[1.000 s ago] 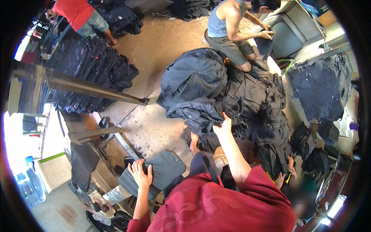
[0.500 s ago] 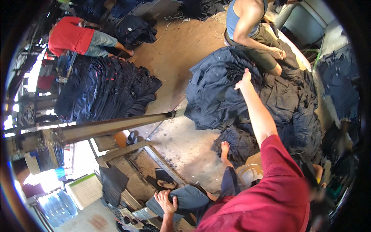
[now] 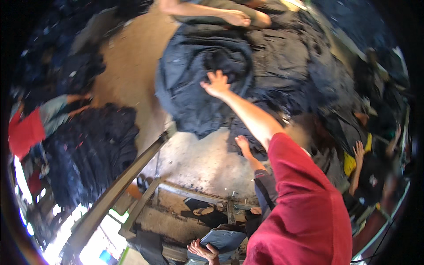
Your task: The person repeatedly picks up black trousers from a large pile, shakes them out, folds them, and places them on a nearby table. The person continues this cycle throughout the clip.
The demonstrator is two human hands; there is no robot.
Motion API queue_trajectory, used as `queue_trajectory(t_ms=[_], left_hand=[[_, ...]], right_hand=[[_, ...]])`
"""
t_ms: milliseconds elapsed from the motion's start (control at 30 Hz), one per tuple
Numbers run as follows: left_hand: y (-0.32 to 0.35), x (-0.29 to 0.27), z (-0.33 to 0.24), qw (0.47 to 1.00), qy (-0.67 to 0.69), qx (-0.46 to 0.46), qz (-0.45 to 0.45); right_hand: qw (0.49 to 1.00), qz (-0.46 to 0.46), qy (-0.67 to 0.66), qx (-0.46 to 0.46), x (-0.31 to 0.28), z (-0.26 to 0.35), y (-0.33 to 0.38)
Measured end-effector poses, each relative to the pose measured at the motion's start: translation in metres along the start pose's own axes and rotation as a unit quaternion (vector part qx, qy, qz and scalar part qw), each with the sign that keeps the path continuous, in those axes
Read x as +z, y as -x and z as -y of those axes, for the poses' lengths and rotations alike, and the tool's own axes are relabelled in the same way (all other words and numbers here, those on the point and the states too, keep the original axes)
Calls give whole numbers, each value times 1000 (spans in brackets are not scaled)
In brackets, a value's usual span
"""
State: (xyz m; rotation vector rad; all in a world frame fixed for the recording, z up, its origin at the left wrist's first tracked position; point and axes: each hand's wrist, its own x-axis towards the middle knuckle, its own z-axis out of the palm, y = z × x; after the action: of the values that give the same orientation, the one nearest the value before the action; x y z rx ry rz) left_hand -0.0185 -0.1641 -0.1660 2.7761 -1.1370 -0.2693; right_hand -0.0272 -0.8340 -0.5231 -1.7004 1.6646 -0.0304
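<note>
Over the rounded heap of dark cloth, we stretch out our right hand with its fingers spread wide. We see nothing gripped in it, and we cannot tell whether it presses on the folds or hangs just above them. The heap lies on the floor, gathered into a broad mound, probably so that many pieces sit together within reach.

Well below the heap, near the lower edge of our view, our left hand is at the edge of a dark flat pad. Blur keeps us from telling whether it grips the pad or only touches it; perhaps the pad steadies us against the long reach of the other arm. Just below the heap we have a bare foot, likely set forward for balance.

To the right of the heap, meeting its side, a looser spread of cloth looks dropped rather than stacked. Left of the heap and lower, we see a dark cloth pile, perhaps massed this way to save room. A long pole slants away below and left of the heap. At the heap's upper edge, a co-worker's hand is near a bent knee, close enough to share the cloth.
</note>
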Motion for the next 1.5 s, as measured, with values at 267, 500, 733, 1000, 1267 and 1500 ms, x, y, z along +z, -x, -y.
queue_trajectory(t_ms=[267,500,733,1000,1267,1500], left_hand=[[5,1,13,996,-49,51,62],[-25,9,4,990,-86,73,86],[-61,23,-7,984,-133,75,95],[-83,40,-14,979,-164,70,98],[-96,46,-2,980,-149,83,100],[-100,48,3,983,-136,88,87]], right_hand=[[816,-220,-487,222,19,-221,104],[772,-73,-471,420,-9,-395,87],[677,-108,-620,382,-44,-404,-32],[551,-240,-633,487,-66,-402,-156],[500,-350,-696,378,-94,-389,-140],[564,-424,-640,305,-89,-312,-118]])
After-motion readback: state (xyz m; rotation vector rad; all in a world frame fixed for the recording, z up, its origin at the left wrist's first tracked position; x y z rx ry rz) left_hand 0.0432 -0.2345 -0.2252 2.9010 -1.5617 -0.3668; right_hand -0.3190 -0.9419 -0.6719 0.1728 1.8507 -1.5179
